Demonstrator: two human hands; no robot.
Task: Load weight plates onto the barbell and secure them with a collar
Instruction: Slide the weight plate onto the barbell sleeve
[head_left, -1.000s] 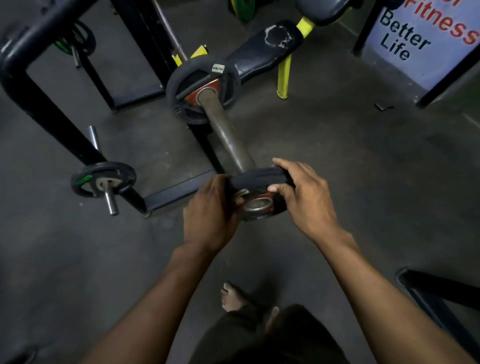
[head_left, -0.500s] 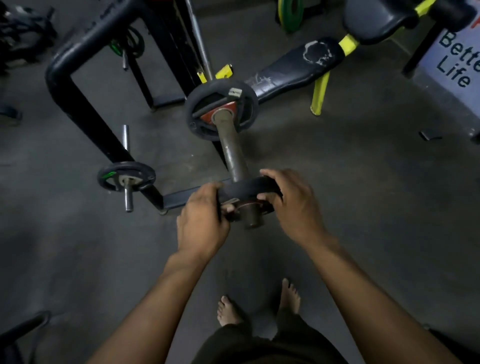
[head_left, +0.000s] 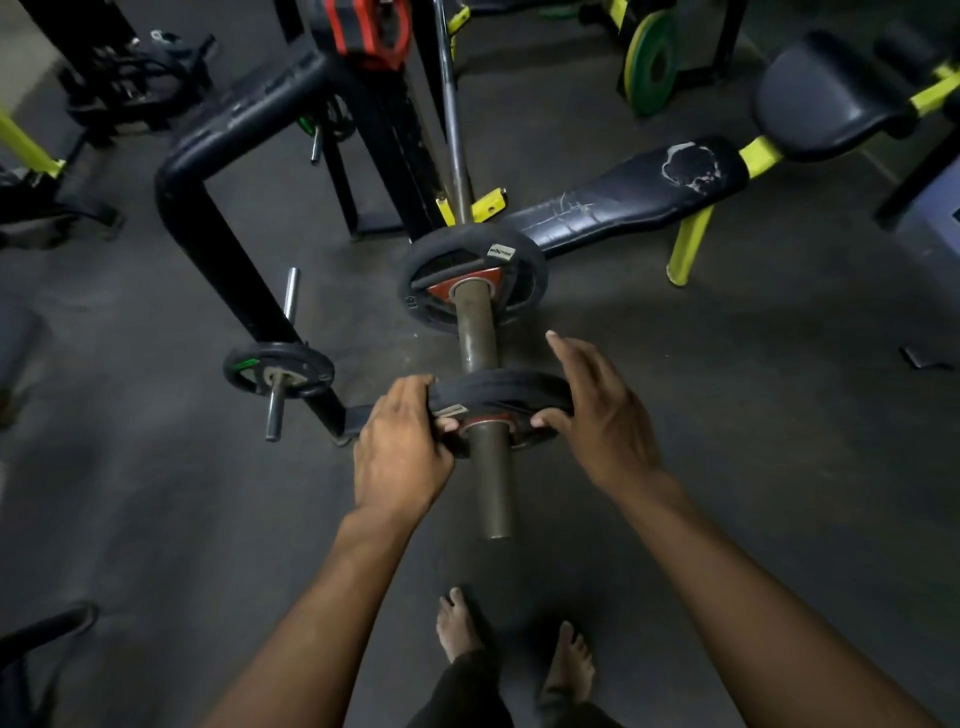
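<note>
The barbell sleeve points toward me, its free end sticking out below my hands. A small black weight plate with a red hub sits partway along the sleeve. My left hand grips its left rim, fingers curled over the top. My right hand holds the right rim with thumb on the face and fingers over the edge, the index finger raised. Further up the sleeve a larger black plate with a red hub sits against the bar's inner end. No collar is visible on the sleeve.
A black rack frame stands to the left, with a small plate on its storage peg. A dark padded bench with yellow legs lies behind. A green plate leans at the back. My bare feet stand on the grey floor.
The small plate has slid further up the sleeve, away from the free end, so more bare sleeve now shows below my hands. Both hands stayed on its rim.
</note>
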